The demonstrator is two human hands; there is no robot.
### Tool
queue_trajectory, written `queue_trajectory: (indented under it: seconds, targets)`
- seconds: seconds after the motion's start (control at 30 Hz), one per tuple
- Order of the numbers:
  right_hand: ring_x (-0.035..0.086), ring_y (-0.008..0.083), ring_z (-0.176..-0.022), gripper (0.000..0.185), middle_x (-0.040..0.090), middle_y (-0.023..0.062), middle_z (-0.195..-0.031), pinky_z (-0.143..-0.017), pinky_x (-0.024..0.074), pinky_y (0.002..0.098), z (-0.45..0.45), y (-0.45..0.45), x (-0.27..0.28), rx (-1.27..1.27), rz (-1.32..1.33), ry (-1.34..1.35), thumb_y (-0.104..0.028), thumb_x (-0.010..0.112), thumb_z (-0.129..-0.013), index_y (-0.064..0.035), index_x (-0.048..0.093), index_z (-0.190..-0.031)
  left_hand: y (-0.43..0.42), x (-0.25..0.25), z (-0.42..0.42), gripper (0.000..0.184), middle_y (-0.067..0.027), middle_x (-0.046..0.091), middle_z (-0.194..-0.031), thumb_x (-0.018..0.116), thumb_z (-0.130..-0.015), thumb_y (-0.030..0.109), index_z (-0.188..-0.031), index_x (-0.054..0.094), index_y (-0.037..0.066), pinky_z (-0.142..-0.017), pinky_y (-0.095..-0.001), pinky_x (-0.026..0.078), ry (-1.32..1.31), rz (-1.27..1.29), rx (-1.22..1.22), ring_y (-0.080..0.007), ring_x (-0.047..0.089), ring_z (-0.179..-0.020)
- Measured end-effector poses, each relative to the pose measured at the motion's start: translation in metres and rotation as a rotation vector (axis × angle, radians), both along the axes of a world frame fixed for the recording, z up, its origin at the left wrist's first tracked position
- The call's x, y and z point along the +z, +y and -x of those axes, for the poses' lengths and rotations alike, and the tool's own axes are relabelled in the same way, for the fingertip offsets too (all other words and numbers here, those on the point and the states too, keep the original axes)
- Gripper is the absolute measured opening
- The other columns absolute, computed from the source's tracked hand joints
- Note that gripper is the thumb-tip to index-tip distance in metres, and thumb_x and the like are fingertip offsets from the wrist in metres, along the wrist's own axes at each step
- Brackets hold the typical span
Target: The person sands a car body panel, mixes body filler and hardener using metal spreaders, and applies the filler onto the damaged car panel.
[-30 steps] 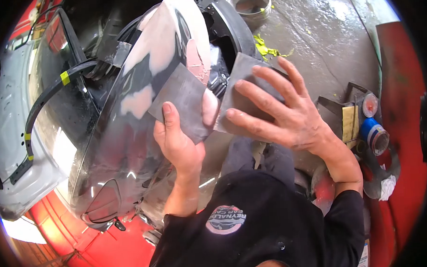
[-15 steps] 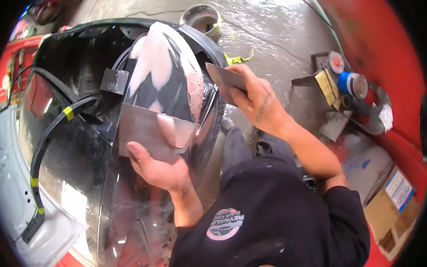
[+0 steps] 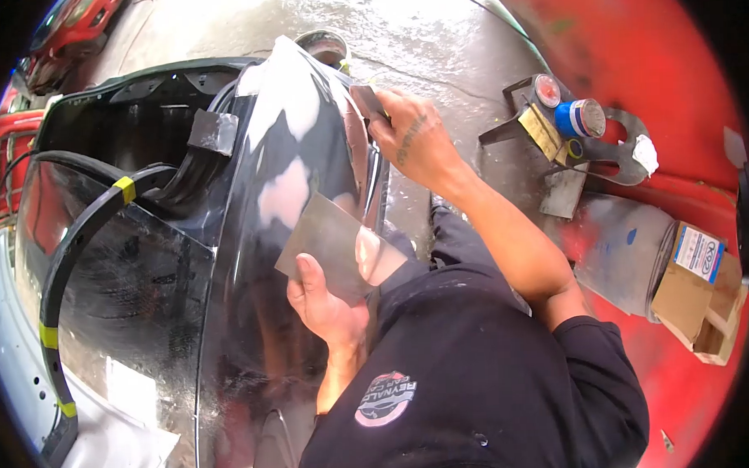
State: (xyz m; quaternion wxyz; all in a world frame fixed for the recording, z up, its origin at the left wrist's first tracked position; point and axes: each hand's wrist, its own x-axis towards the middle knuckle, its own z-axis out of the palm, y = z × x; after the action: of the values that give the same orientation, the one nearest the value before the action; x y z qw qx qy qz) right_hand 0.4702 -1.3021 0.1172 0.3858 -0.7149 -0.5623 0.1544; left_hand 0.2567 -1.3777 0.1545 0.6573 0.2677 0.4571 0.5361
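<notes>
My left hand (image 3: 332,314) is closed on a thin flat grey mixing board (image 3: 321,248), which carries a smear of pink body filler (image 3: 367,255) near its right corner. The board hangs above the black car body panel (image 3: 276,237). Pinched in my right hand (image 3: 417,142) is a dark flat filler spreader (image 3: 367,100), at the panel's right edge beside a strip of pink filler (image 3: 356,144). Whether its edge presses on the surface I cannot tell. Pale pink-white patches (image 3: 286,196) cover parts of the panel.
A small stand (image 3: 511,130) on the right bears a blue can (image 3: 581,118) and a yellow spreader. A cardboard box (image 3: 698,297) lies lower right by a red surface. Black trim with yellow tape (image 3: 59,286) curves along the left. Behind the panel stands a bucket (image 3: 322,46).
The mixing board has swung right and turned onto a corner in my left hand. My right hand has moved the spreader in to the panel's right edge. The view has shifted.
</notes>
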Motion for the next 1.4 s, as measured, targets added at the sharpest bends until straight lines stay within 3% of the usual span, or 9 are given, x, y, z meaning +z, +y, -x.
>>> queue_trajectory:
  seconds: [0.53,0.73,0.93,0.97,1.2,1.33,1.4]
  targets:
    - [0.07,0.0389,-0.082,0.03,0.07,0.0178,-0.101,-0.074,0.0569,0.0461,0.021,0.005,0.0,-0.018,-0.134,-0.132,-0.008,0.062,-0.09,0.0021,0.07,-0.118,-0.003,-0.005,0.021,0.048,-0.0112,0.067,-0.122,0.064,-0.104,0.036,-0.131,0.059,-0.004,-0.099,-0.0391,0.052,-0.062,0.08,0.0,-0.0234,0.066,-0.111]
    - [0.068,0.0423,-0.087,0.03,0.068,0.0209,-0.101,-0.077,0.0533,0.0483,0.032,-0.002,-0.002,0.031,-0.137,-0.077,-0.004,0.06,-0.09,0.0024,0.067,-0.118,-0.006,-0.004,0.023,0.048,-0.011,0.067,-0.122,0.063,-0.105,0.036,-0.131,0.059,-0.004,-0.098,-0.039,0.052,-0.049,0.104,0.029,-0.0228,0.066,-0.11]
    - [0.067,0.0427,-0.092,0.045,0.065,0.0229,-0.109,-0.08,0.0548,0.0496,0.045,-0.014,0.0,-0.02,0.049,-0.152,-0.004,0.06,-0.084,0.0024,0.062,-0.129,-0.007,-0.003,0.027,0.049,-0.0114,0.067,-0.122,0.062,-0.105,0.036,-0.132,0.058,-0.005,-0.098,-0.039,0.052,-0.043,0.099,-0.001,-0.0232,0.066,-0.11]
    - [0.067,0.0438,-0.094,0.049,0.063,0.0231,-0.116,-0.082,0.0561,0.0494,0.055,-0.016,-0.004,-0.016,0.031,-0.175,-0.003,0.061,-0.083,0.0029,0.06,-0.132,-0.008,-0.003,0.028,0.049,-0.0116,0.067,-0.122,0.062,-0.105,0.036,-0.132,0.058,-0.005,-0.098,-0.0391,0.052,-0.048,0.09,0.004,-0.0233,0.066,-0.11]
    - [0.067,0.0446,-0.093,0.053,0.06,0.0237,-0.12,-0.08,0.0573,0.0482,0.078,-0.047,0.002,0.022,-0.014,-0.207,0.0,0.062,-0.082,0.0067,0.056,-0.134,-0.012,-0.004,0.03,0.049,-0.0128,0.067,-0.122,0.061,-0.106,0.036,-0.131,0.058,-0.006,-0.097,-0.0407,0.055,0.0,0.079,0.075,-0.0249,0.067,-0.111]
    - [0.07,0.0383,-0.094,0.049,0.065,0.0236,-0.117,-0.082,0.0574,0.0405,0.071,-0.072,0.035,0.025,-0.082,-0.033,0.001,0.063,-0.083,0.0062,0.061,-0.132,-0.006,-0.009,0.025,0.047,-0.0136,0.066,-0.123,0.058,-0.107,0.035,-0.13,0.058,-0.007,-0.099,-0.0412,0.054,-0.064,0.05,0.107,-0.0257,0.067,-0.112]
    - [0.07,0.0365,-0.1,0.048,0.067,0.0219,-0.116,-0.084,0.0567,0.0394,0.052,-0.09,0.047,0.1,-0.177,0.059,0.004,0.062,-0.083,0.0013,0.066,-0.131,-0.001,-0.005,0.018,0.048,-0.0148,0.066,-0.124,0.057,-0.108,0.034,-0.132,0.057,-0.007,-0.096,-0.0397,0.055,-0.126,0.037,0.088,-0.0258,0.068,-0.11]
